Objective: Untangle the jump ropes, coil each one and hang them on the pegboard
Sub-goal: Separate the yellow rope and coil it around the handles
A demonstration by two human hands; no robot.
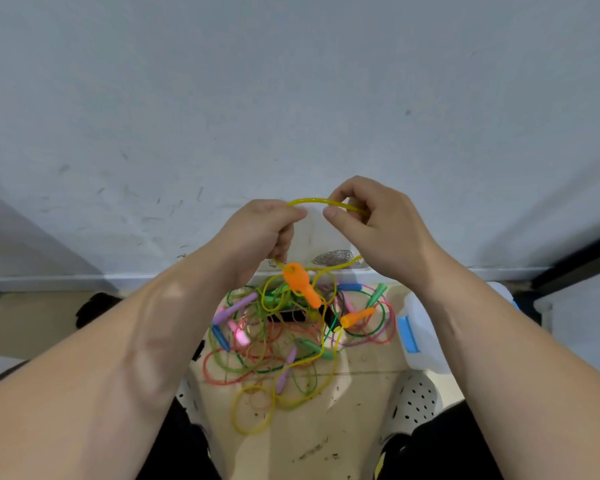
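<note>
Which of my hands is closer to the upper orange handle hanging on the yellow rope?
Left. The left hand grips the yellow rope just above the upper orange handle; the right hand pinches the rope farther up and to the right of it.
</note>
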